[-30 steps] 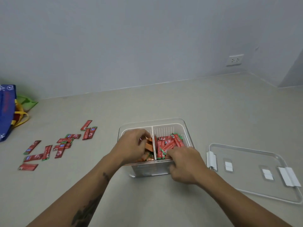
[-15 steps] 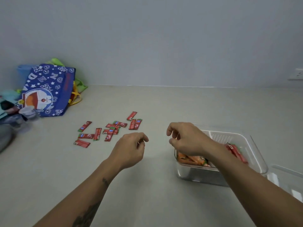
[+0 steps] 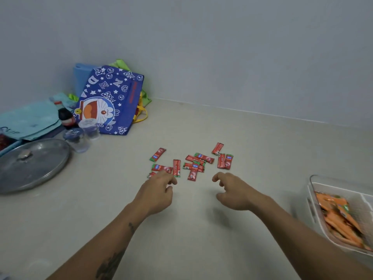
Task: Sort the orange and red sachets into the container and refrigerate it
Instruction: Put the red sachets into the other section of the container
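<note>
So the red sachets [image 3: 193,161] are scattered loose on the floor [image 3: 201,229] right in front of both hands, around 12 of them, a few overlapping in the middle clump. The container [image 3: 314,201] is off at the right edge, well apart from the pile, with orange sachets [image 3: 339,217] heaped in the compartment that shows.

Compared to half a second ago, the view has swung left, so the container slid from center-right to the edge, and both hands have come forward onto the pile. The left hand [image 3: 157,191] now has its fingertips down on the nearest sachets at the pile's left end; the grip looks loosely curled, and I can't tell if it has actually pinched one. The right hand [image 3: 234,190] used to hang over the container; now it hovers just short of the pile, fingers loosely curled, holding nothing.

Farther left: a blue cartoon bag [image 3: 110,102] against the wall, a cola bottle [image 3: 64,115], 2 clear cups [image 3: 89,129], a metal lid [image 3: 32,162].
</note>
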### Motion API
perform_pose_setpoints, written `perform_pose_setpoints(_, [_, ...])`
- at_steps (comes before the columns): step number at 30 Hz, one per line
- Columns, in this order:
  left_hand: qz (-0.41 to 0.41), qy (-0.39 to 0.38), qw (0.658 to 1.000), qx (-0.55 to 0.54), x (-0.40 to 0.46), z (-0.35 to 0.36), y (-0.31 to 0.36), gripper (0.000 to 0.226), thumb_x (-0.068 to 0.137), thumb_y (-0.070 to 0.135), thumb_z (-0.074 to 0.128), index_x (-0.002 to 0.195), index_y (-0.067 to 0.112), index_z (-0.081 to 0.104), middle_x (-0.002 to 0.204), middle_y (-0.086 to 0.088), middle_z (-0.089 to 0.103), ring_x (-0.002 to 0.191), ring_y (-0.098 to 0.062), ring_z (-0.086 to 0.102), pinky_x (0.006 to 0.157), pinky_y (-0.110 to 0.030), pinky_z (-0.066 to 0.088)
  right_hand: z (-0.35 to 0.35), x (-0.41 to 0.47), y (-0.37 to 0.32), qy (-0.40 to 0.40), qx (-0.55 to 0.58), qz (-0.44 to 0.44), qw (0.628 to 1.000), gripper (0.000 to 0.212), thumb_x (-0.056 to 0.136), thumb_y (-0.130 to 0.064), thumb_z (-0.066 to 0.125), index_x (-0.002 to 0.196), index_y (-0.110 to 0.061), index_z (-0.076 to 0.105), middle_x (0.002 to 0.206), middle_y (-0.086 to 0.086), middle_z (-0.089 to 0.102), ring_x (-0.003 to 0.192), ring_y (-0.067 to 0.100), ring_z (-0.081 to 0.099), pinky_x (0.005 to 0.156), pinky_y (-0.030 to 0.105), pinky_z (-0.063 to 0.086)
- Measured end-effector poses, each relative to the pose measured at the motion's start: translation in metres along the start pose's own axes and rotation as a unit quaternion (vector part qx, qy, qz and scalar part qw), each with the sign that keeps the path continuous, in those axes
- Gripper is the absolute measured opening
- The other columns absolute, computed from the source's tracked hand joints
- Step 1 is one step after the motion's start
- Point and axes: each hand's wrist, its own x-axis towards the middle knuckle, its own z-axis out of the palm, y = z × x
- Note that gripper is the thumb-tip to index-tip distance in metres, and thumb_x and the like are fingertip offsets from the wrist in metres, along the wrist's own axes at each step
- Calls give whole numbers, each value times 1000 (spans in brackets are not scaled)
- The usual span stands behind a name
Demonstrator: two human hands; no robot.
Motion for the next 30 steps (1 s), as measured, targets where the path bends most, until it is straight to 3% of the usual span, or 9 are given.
perform_pose_setpoints(4, [-28,-34,999,14,19,-7,-46,33,90,14,52,118,29,59,124,10,47,103,-15,54,89,-29,46,15,34,-24,-47,-11,20,999,68,89,-20,56,150,-29,27,147,5,37,132,24,43,105,40,43])
perform_pose_setpoints(7, [-45,-62,996,49,39,3,-65,49,89,17,53,136,31,47,135,7,41,120,-18,44,101,-32,42,20,64,-37,-72,-39,39,996,77,89,-20,54,155,-31,17,151,10,31,134,30,39,106,44,41])
perform_pose_setpoints(11, [-36,-94,989,110,60,22,-78,62,86,18,53,143,36,37,143,4,32,127,-23,32,103,-35,35,25,107,-51,-79,-72,60,992,78,87,-21,51,156,-30,17,157,14,24,139,36,33,111,51,36])
perform_pose_setpoints(14, [-10,-80,985,154,70,33,-88,46,87,24,55,131,35,48,134,5,39,125,-22,33,100,-36,34,40,130,-58,-76,-95,86,989,71,88,-26,52,153,-29,24,157,15,20,138,37,31,110,52,37])
perform_pose_setpoints(17, [38,-30,984,172,74,41,-100,20,89,30,56,109,28,54,119,7,47,118,-21,40,97,-37,32,58,138,-61,-17,-117,88,989,50,90,-32,50,139,-22,41,147,13,31,131,32,35,104,48,43])
perform_pose_setpoints(20, [77,43,989,119,75,48,-108,12,87,27,55,98,23,53,101,6,57,98,-21,51,84,-37,34,68,139,-54,72,-121,63,988,34,93,-30,49,123,-15,55,131,8,46,120,26,45,94,41,49])
perform_pose_setpoints(22, [77,89,990,76,82,50,-109,12,88,23,52,99,22,52,91,5,58,84,-22,52,74,-36,35,69,139,-48,87,-122,53,987,26,91,-25,53,116,-15,56,125,6,51,113,25,49,87,39,50])
perform_pose_setpoints(26, [39,82,994,65,108,45,-106,16,88,28,49,104,22,50,96,2,57,85,-24,52,73,-39,43,63,147,-45,82,-103,39,990,43,83,-19,64,120,-21,43,121,3,58,105,23,56,82,38,50])
perform_pose_setpoints(30, [29,50,988,140,119,52,-121,22,85,34,54,104,21,54,101,-2,57,89,-25,51,73,-38,42,54,164,-47,95,-137,21,986,70,82,-15,68,143,-19,34,138,6,53,122,28,53,96,41,47])
